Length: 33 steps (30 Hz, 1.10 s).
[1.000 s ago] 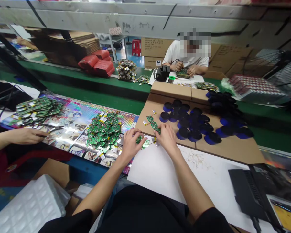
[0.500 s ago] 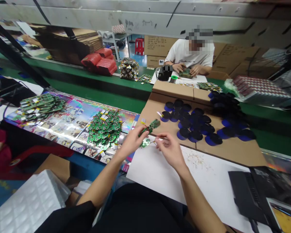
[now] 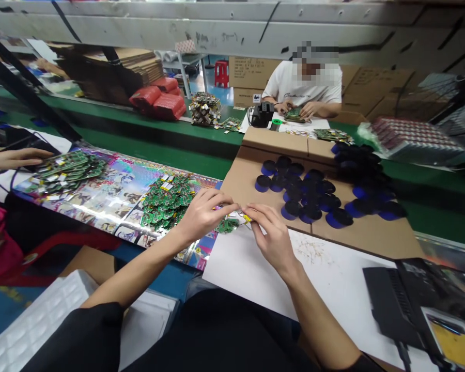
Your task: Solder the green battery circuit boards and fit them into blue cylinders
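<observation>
My left hand (image 3: 206, 213) is closed, fingertips together over a green circuit board (image 3: 228, 226) at the left edge of the white sheet (image 3: 248, 274). Its fingers hide part of the board. Facing it, my right hand (image 3: 270, 235) pinches a small battery with yellow tape (image 3: 247, 218) between thumb and fingers. The fingertips of both hands nearly meet, with thin wires between them. Just left of my left hand lies a heap of green circuit boards (image 3: 165, 204) with small silver batteries.
Blue-and-black round parts (image 3: 310, 191) stand on cardboard (image 3: 248, 165). Wire scraps (image 3: 313, 252) litter the sheet, and a black device (image 3: 391, 299) sits at right. A co-worker (image 3: 304, 90) handles boards opposite. Another person's hand (image 3: 19, 157) is near a second board pile (image 3: 67, 173).
The raised board by my left hand has dropped out of view as that hand turned over. My right hand has moved slightly left. Another person's hand has appeared at far left.
</observation>
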{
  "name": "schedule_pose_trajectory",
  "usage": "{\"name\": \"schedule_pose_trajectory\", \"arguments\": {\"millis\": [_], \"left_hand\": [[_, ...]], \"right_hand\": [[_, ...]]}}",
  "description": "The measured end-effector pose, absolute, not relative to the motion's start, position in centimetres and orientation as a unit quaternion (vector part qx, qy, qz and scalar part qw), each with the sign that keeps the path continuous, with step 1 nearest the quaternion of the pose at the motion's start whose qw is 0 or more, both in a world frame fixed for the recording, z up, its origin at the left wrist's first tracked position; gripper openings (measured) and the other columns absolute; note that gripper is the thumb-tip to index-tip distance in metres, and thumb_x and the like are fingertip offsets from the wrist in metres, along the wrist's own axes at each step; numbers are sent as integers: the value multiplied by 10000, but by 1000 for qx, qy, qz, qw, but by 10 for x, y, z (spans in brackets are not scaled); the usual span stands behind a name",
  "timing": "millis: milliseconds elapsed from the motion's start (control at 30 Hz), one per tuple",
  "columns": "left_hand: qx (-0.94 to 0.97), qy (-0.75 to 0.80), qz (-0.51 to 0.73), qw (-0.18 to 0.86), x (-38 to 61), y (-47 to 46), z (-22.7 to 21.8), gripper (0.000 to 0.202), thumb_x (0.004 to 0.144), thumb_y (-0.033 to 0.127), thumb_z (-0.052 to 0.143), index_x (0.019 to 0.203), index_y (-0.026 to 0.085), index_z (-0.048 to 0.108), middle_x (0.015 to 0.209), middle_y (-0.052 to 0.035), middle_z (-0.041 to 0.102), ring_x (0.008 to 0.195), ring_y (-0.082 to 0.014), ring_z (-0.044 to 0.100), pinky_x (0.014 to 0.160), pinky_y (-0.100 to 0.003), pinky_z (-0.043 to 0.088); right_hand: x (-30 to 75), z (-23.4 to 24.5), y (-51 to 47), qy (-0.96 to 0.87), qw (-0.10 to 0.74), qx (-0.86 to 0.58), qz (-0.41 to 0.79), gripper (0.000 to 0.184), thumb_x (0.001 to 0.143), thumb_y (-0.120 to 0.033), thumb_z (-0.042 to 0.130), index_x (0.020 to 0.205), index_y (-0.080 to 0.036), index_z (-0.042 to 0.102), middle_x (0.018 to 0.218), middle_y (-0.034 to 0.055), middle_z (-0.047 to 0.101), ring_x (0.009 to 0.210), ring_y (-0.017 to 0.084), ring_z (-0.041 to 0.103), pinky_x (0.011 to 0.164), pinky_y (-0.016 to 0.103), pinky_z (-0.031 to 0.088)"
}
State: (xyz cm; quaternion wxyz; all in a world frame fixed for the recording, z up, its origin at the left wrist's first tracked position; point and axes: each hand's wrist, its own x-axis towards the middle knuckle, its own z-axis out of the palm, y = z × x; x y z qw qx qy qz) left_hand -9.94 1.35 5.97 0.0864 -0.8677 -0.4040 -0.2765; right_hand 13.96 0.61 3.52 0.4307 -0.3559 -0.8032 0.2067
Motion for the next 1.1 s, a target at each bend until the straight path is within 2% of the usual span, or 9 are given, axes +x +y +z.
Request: {"name": "schedule_pose_trajectory", "arguments": {"millis": [133, 267, 333, 433, 567, 767, 867, 967, 1100], "left_hand": [[-858, -415, -297, 47, -97, 17, 56, 280, 1078, 180, 494, 1225, 219, 730, 1086, -77, 775, 985, -213, 680, 857, -356, 502], [-834, -458, -304, -46, -91, 14, 58, 256, 1088, 235, 478, 1185, 182, 709, 1098, -96, 762, 1021, -233, 702, 889, -368, 516], [-827, -469, -294, -94, -86, 9, 58, 228, 1063, 237, 507, 1145, 190, 715, 1072, -89, 762, 1006, -241, 706, 882, -368, 517], [-803, -499, -288, -152, -78, 0, 51, 180, 974, 210, 579, 1075, 204, 729, 1027, -74, 773, 959, -244, 712, 847, -351, 507], [-718, -565, -319, -252, -67, -9, 33, 161, 950, 286, 578, 886, 209, 704, 869, -43, 740, 825, -212, 664, 750, -320, 458], [-546, -498, -446, -505, -67, -13, -2, 539, 932, 654, 589, 673, 182, 579, 603, 11, 540, 561, -127, 463, 560, -267, 377], [-549, -554, -436, -448, -70, -10, -19, 506, 886, 639, 688, 696, 170, 679, 627, 1, 609, 595, -139, 508, 596, -274, 396], [-636, -595, -367, -328, -75, -3, -29, 383, 914, 532, 711, 758, 185, 761, 677, -17, 683, 668, -178, 605, 681, -301, 439], [-728, -567, -356, -151, -105, 6, -18, 273, 948, 465, 706, 1038, 220, 786, 1068, -87, 770, 1064, -263, 689, 966, -383, 480]], "right_hand": [[139, 44, 3, -818, 478, -311, 70, 386, 928, -63, 604, 1150, -331, 770, 1242, 69, 731, 1203, 288, 641, 1034, 507, 544], [141, 53, 6, -826, 440, -335, 107, 391, 889, -187, 638, 1266, -275, 695, 1465, 120, 607, 1372, 351, 560, 1130, 581, 464], [143, 52, 11, -808, 413, -386, 166, 305, 958, -296, 612, 1251, -238, 677, 1344, 137, 685, 1248, 331, 643, 1060, 524, 506], [141, 45, 18, -795, 343, -424, 267, 247, 1052, -395, 517, 992, -240, 700, 926, 75, 769, 852, 248, 711, 830, 389, 538], [130, 28, 16, -719, 339, -445, 411, 345, 1021, -542, 559, 883, -244, 663, 695, 26, 680, 593, 192, 616, 632, 329, 490], [115, -3, 13, -458, 329, -389, 729, 519, 892, -739, 654, 791, -250, 510, 509, -61, 478, 426, 125, 409, 465, 268, 371], [119, -13, 17, -556, 328, -416, 640, 493, 895, -694, 680, 764, -226, 602, 656, 15, 629, 599, 180, 570, 587, 314, 497], [124, -19, 21, -702, 325, -428, 468, 339, 975, -541, 635, 877, -230, 726, 917, 77, 752, 887, 264, 691, 858, 413, 577], [129, -28, 18, -763, 342, -424, 348, 205, 1001, -367, 592, 1040, -253, 758, 1207, 116, 740, 1170, 307, 694, 1064, 499, 546]]}}
